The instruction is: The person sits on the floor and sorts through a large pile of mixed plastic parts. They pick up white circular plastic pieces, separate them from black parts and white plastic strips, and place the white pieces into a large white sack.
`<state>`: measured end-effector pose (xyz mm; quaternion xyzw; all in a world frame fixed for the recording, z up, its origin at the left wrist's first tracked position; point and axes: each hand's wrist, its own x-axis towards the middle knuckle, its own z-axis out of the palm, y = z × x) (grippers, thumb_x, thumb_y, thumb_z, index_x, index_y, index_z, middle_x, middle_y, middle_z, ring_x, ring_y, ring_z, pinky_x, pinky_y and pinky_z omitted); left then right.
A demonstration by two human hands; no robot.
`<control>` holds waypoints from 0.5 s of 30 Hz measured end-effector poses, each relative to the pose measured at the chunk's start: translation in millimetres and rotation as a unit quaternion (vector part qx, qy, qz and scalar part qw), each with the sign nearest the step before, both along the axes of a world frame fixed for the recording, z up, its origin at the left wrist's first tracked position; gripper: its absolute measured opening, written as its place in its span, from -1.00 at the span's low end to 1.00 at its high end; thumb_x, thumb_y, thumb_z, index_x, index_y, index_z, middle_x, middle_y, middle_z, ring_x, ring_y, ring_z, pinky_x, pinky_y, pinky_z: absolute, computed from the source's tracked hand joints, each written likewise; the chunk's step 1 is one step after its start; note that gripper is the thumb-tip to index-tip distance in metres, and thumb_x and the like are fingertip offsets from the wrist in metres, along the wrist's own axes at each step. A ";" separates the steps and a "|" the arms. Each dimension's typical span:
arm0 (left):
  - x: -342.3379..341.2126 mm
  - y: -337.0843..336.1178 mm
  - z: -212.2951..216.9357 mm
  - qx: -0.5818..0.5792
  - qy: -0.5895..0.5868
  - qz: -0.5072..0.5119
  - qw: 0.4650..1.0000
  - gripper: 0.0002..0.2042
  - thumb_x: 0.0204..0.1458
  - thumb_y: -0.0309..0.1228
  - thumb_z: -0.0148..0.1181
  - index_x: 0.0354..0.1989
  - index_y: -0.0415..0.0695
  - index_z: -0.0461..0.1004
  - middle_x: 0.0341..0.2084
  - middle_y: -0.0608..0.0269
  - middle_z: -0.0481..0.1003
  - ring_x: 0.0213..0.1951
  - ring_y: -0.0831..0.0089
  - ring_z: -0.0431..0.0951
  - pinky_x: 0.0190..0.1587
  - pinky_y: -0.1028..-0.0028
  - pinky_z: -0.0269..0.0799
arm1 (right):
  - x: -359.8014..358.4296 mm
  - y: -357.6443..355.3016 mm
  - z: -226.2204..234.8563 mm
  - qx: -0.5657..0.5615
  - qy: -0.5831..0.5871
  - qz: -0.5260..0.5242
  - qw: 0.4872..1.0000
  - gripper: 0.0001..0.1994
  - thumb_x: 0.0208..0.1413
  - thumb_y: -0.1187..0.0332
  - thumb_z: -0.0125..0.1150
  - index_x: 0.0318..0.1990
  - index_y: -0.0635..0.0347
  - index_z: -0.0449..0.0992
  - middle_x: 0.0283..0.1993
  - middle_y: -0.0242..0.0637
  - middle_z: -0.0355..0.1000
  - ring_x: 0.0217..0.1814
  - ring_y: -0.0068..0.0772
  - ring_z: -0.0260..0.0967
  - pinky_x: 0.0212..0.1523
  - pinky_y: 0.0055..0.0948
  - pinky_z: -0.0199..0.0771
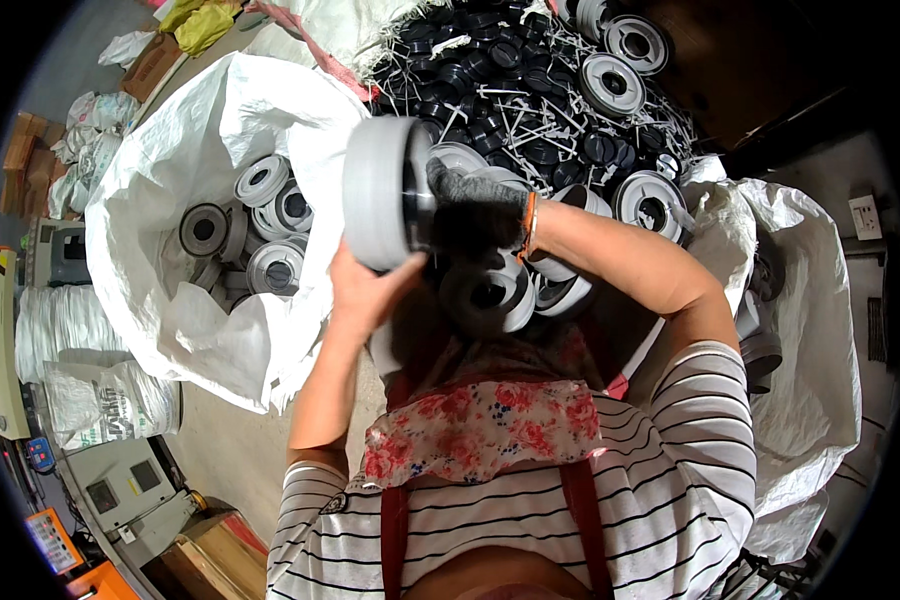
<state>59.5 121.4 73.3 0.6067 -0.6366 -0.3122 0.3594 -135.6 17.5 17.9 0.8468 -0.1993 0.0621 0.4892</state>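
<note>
The person holds a grey ring part (373, 195) in the air, between the white sack (280, 110) on the left and the heap of black round parts (505, 53) beyond. The ring stands on edge: its broad, ribbed outer wall faces left, and its dark opening is turned to the right, toward the gloved hand. Its central axis runs roughly sideways, left to right, while its longest extent — the diameter — runs nearly upright in the view, away from the person's body.

The left hand (363, 287), bare, is clamped on the lower, near edge of the ring; its thumb points right along the bottom, and its other fingers are hidden behind the wall. Most of the ring therefore rises above that grip. The right hand (475, 212), in a dark grey glove with an orange band (529, 226) at the wrist, is at the open side, thumb raised beside the rim. Blur and the dark glove hide its fingertips — whether they close on the ring cannot be told.

Just below the glove sit more grey rings (515, 306), tilted variously; similar pieces (276, 267) lie inside the white sack.
</note>
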 end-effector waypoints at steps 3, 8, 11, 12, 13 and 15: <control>32.1 -40.5 6.0 -0.159 -0.091 0.095 0.979 -0.04 -0.22 -0.28 0.44 0.31 -0.35 -0.07 0.10 -0.16 0.32 0.10 0.13 0.38 0.13 0.32 0.27 | -24.7 -44.3 -14.1 0.640 -0.300 -0.101 0.701 -0.62 0.16 0.09 -0.03 -0.05 0.19 0.40 -0.25 -0.07 0.45 -0.21 -0.08 0.42 -0.19 -0.22 0.45; 35.9 -86.8 -30.2 -0.100 0.122 0.093 0.983 -0.25 -0.16 -0.35 0.41 0.19 -0.43 0.18 -0.01 0.03 0.40 -0.01 0.33 0.41 0.05 0.51 0.30 | -69.1 -105.7 -72.8 0.511 -0.345 -0.276 0.737 -0.70 0.01 0.27 0.10 -0.10 0.15 0.47 -0.16 0.04 0.47 -0.07 0.03 0.43 -0.04 -0.15 0.42; -15.3 -102.4 -63.1 0.127 0.007 0.032 0.991 -0.43 -0.12 -0.29 0.36 0.04 -0.35 0.36 -0.36 0.21 0.50 -0.32 0.46 0.48 -0.18 0.51 0.39 | -59.5 -123.2 -116.9 0.526 -0.224 -0.269 0.775 -0.60 -0.02 0.45 0.01 0.05 0.17 0.36 0.15 0.01 0.29 0.12 0.02 0.33 0.07 -0.14 0.39; -18.8 -115.8 -88.5 0.172 -0.042 -0.001 0.984 -0.43 -0.13 -0.29 0.35 0.05 -0.33 0.36 -0.35 0.16 0.52 -0.31 0.37 0.51 -0.17 0.45 0.41 | -57.0 -127.6 -134.3 0.529 -0.198 -0.246 0.788 -0.59 -0.01 0.46 0.00 0.07 0.18 0.34 0.21 0.01 0.23 0.15 0.01 0.31 0.08 -0.15 0.38; -21.5 -129.7 -113.8 0.092 -0.148 -0.062 0.983 -0.43 -0.14 -0.29 0.34 0.05 -0.29 0.37 -0.26 0.07 0.51 -0.23 0.25 0.50 -0.12 0.39 0.40 | -58.0 -131.8 -150.2 0.542 -0.227 -0.238 0.774 -0.52 -0.10 0.46 0.08 0.09 0.11 0.36 0.07 0.00 0.36 0.10 -0.02 0.34 0.11 -0.13 0.34; -35.0 -127.9 -137.3 -0.091 -0.286 -0.044 0.953 -0.45 -0.19 -0.35 0.29 0.08 -0.17 0.38 0.05 -0.03 0.38 0.12 0.04 0.33 0.12 0.17 0.22 | -51.6 -132.6 -148.2 0.569 -0.179 -0.283 0.751 -0.54 -0.11 0.45 0.10 0.05 0.14 0.38 -0.03 0.01 0.42 0.03 0.01 0.38 0.05 -0.13 0.38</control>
